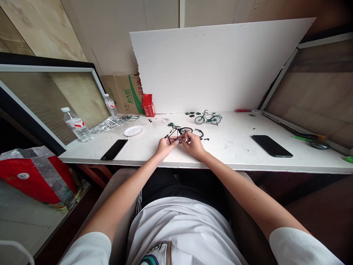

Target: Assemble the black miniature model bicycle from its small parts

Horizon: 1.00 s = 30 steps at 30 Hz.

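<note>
Both hands meet over the white table, near its front edge. My left hand (165, 146) is closed on the black frame of a small model bicycle (185, 130), whose spoked wheel shows just beyond the fingers. Pinched at the middle of that frame is my right hand (193, 144); whether a tiny part sits between its fingertips is too small to tell. Dark loose parts (206, 139) lie to the right of the hands. Farther back stands a green model bicycle (208, 117), upright on its wheels.
On the left are a black phone (114, 149), a white plate (134, 130), two water bottles (78, 127) and part sprues (116, 123). A red box (149, 105) stands behind. Another phone (271, 146) lies at the right, beyond it a mouse (320, 145).
</note>
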Tool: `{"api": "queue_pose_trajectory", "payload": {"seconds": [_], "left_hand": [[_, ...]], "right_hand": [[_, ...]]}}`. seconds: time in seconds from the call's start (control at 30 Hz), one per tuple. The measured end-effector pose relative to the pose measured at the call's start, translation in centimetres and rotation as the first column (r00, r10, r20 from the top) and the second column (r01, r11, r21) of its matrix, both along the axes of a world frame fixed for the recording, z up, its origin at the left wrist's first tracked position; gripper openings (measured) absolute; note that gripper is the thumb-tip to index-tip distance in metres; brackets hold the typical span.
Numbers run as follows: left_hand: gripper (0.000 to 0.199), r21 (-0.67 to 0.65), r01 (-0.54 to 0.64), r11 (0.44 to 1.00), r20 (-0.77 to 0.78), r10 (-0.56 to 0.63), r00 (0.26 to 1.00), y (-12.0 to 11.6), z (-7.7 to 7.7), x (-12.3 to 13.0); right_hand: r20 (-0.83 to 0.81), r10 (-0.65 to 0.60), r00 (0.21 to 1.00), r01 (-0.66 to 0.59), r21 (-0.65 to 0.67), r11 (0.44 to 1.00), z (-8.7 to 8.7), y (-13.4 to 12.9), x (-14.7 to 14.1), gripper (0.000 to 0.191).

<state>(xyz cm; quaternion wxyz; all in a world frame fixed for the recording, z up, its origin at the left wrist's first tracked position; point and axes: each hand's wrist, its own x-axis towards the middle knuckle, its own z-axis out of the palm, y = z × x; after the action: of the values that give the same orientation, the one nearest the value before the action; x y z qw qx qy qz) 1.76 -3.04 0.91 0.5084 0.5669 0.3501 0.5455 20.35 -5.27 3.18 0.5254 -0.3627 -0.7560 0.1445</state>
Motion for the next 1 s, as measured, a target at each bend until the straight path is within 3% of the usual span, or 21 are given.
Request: {"api": "queue_pose_trajectory", "payload": {"seconds": [0.33,0.63,1.0], "left_hand": [[0.038,0.006,-0.02,1.0,-0.003,0.02,1.0,-0.6,0.5,-0.1],[0.036,-0.034,-0.012,0.999,0.024,0.013,1.0,-0.2,0.1,0.0],[0.032,0.011,-0.017,1.0,0.027,0.017,0.999,0.4,-0.6,0.1]], "right_hand": [[0.041,-0.009,0.999,0.008,0.026,1.0,-0.2,0.2,-0.1,0.027],[0.046,0.015,0.999,-0.016,0.017,1.0,0.0,0.0,-0.2,0.027],[0.036,0.026,0.999,-0.027,0.016,1.0,0.1,-0.1,-0.2,0.028]]}}
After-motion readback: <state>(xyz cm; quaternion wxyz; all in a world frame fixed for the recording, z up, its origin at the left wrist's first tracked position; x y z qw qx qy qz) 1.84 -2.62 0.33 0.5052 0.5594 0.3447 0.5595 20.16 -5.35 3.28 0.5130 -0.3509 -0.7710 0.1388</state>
